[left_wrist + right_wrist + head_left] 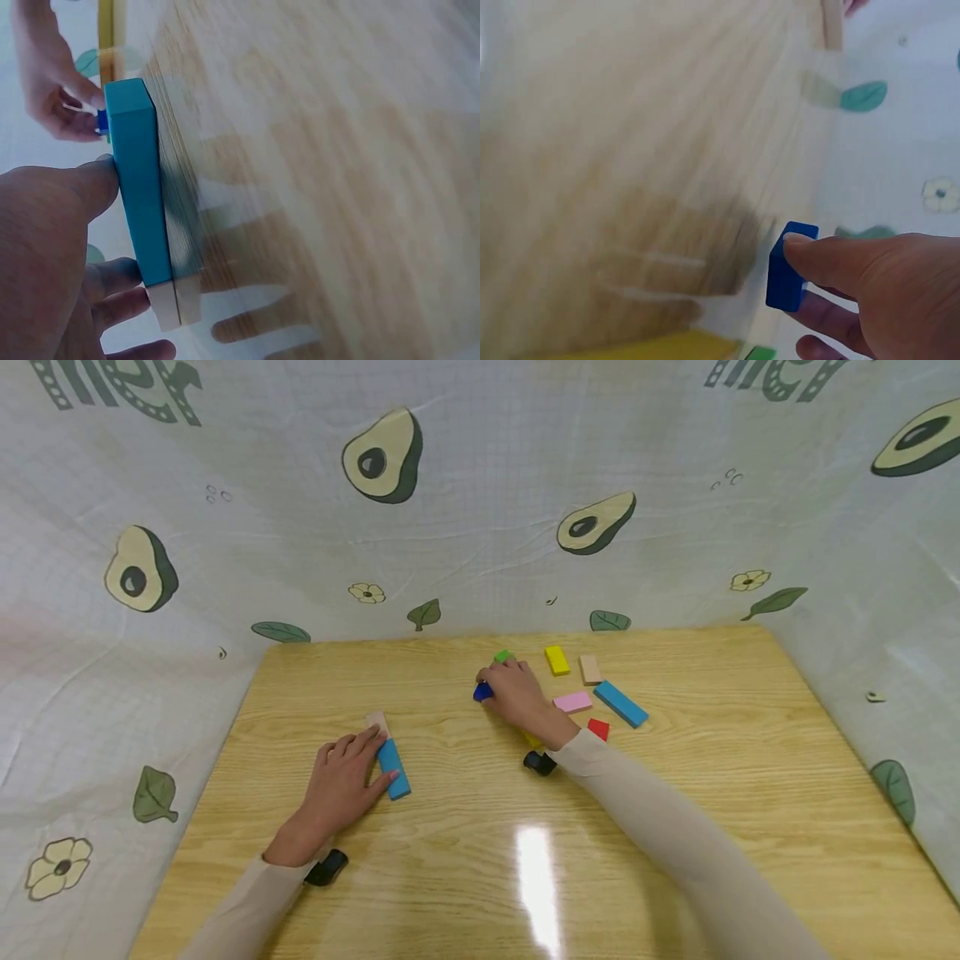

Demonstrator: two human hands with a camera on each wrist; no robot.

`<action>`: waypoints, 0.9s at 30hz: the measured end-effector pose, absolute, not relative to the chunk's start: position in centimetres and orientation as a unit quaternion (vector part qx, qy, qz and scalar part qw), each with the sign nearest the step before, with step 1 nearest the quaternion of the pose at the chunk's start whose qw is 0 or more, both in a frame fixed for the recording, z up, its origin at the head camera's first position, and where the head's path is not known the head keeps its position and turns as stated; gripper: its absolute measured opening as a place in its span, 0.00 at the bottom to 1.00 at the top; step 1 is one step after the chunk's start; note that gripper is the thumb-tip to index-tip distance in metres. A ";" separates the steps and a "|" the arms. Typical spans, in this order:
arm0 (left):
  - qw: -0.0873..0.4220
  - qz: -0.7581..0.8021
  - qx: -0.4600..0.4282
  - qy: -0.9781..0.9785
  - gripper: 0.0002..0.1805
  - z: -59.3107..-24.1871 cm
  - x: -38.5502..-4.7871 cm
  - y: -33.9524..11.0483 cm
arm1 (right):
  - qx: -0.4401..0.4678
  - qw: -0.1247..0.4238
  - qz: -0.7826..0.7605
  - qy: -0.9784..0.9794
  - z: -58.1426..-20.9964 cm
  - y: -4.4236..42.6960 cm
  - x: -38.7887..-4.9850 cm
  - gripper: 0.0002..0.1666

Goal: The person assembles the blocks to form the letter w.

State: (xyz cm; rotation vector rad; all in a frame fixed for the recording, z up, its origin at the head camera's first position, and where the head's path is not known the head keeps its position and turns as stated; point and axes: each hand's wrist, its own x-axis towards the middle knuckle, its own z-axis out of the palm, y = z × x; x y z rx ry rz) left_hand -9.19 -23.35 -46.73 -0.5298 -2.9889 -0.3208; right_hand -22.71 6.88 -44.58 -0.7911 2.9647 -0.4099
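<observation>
My right hand (pixel 517 693) pinches a dark blue block (pixel 785 277) between thumb and fingers, over the far middle of the table. A green block (pixel 502 656) shows just beyond that hand, partly covered by it. On the left, a light blue block (pixel 394 772) and a beige block (pixel 378 722) lie end to end in a line. My left hand (pixel 345 781) rests against them, its thumb touching the light blue block and its fingers loosely spread near the joint between the two.
Right of the right hand lie a yellow block (pixel 557 661), another beige block (pixel 590 670), a pink block (pixel 572 702), a long blue block (pixel 621 704) and a red block (pixel 598 728). The right wrist partly hides another yellow block (pixel 533 741). A patterned cloth (pixel 480 585) hangs behind the wooden table.
</observation>
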 end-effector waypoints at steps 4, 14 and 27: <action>0.039 -0.109 -0.171 -0.978 0.36 -46.8 -9.5 -23.3 | -0.280 0.013 -0.147 0.949 -44.3 6.4 -21.0 0.21; 0.032 -0.100 -0.160 -0.981 0.36 -46.9 -9.8 -23.1 | -0.348 -0.001 -0.175 0.921 -44.0 4.2 -15.9 0.17; 0.035 -0.105 -0.163 -0.980 0.35 -46.3 -9.9 -22.7 | -0.395 -0.003 -0.176 0.902 -44.3 2.6 -12.5 0.16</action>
